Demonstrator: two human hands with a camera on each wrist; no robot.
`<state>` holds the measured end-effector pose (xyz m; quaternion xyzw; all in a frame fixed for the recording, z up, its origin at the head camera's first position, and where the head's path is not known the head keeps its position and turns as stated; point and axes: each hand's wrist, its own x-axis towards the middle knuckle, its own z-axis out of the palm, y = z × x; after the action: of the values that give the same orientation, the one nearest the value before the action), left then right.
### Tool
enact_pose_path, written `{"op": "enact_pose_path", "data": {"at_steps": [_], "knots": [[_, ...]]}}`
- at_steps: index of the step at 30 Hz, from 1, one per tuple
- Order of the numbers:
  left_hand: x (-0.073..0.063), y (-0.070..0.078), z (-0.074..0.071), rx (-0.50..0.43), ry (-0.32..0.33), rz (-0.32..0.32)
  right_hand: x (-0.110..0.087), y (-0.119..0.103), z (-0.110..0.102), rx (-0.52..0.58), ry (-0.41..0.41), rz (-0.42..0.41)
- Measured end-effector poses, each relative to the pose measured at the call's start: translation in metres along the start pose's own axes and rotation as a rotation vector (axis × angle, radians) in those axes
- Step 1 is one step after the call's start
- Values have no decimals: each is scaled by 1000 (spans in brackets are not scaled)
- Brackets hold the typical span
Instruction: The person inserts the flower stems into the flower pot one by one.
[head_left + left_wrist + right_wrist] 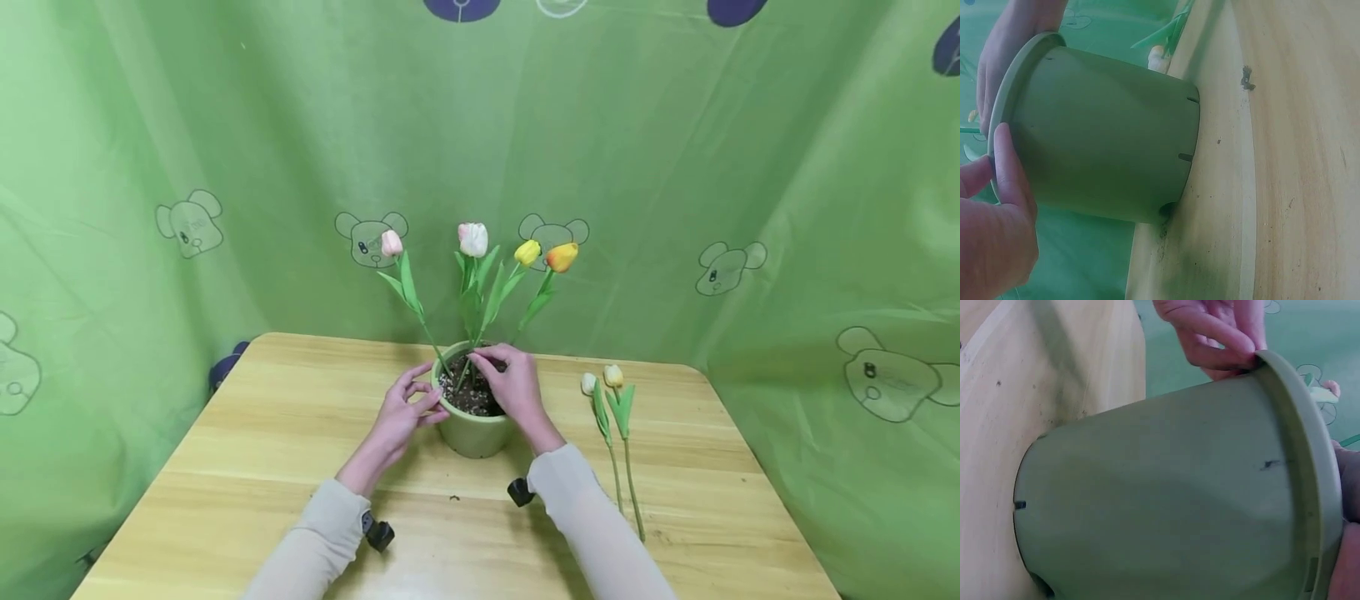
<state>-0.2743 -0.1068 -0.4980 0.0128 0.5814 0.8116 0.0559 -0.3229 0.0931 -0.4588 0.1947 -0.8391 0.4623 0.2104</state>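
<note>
A green flowerpot [474,437] filled with dark, white-flecked soil [480,404] stands on the table. Artificial tulips rise from it: a pink tulip [392,243] leaning left, a pale pink-white tulip [473,240], a yellow tulip [528,252] and an orange tulip [562,257]. My left hand [397,421] pinches the pot's rim at the left, thumb and fingers on either side, as the right wrist view confirms. Over the soil, my right hand [517,383] pinches a green stem low down; which flower it belongs to I cannot tell. In the left wrist view the rim hides its fingertips.
Two loose tulips, a white tulip [588,383] and a cream-yellow tulip [613,376], lie on the wooden table [262,450] right of the pot. Small soil crumbs [1247,78] dot the tabletop. A green curtain [637,167] hangs behind and at both sides.
</note>
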Motion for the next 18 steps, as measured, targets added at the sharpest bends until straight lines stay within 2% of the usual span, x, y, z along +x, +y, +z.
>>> {"op": "enact_pose_path", "data": {"at_steps": [4, 7, 12, 18], "knots": [[0, 0, 1, -11, 6, 5, -5, -3, -9, 31, -9, 33], [1, 0, 3, -21, 4, 6, -15, -6, -28, 32, -47, 81], [1, -2, 4, -25, -7, 0, -46, 5, -82, 27, -79, 175], [-1, 0, 2, -26, 19, 8, -91, 40, -150, -72, -22, 250]]}}
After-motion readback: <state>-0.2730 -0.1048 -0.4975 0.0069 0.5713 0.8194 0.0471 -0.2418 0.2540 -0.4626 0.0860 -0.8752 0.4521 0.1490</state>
